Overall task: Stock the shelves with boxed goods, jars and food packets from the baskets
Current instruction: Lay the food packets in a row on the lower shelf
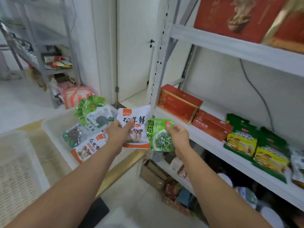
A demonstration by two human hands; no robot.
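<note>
My left hand (119,133) grips a white and orange mushroom packet (137,129) by its left side, thumb on the front. My right hand (178,134) pinches a green seaweed packet (158,136) at its right edge. Both packets hang side by side in front of the left end of the white middle shelf (209,143). Behind my left hand a white basket (56,127) holds several more packets, green (83,106), grey (100,116) and orange (88,148). On the shelf lie two red boxes (178,103) (212,124) and yellow-green packets (241,143).
A second white slatted basket (15,163) sits at the lower left. The top shelf carries large red boxes (230,15). The lower shelf holds jars and packets (176,190). A grey rack (49,51) stands at the far left, with a striped bag (74,96) on the floor.
</note>
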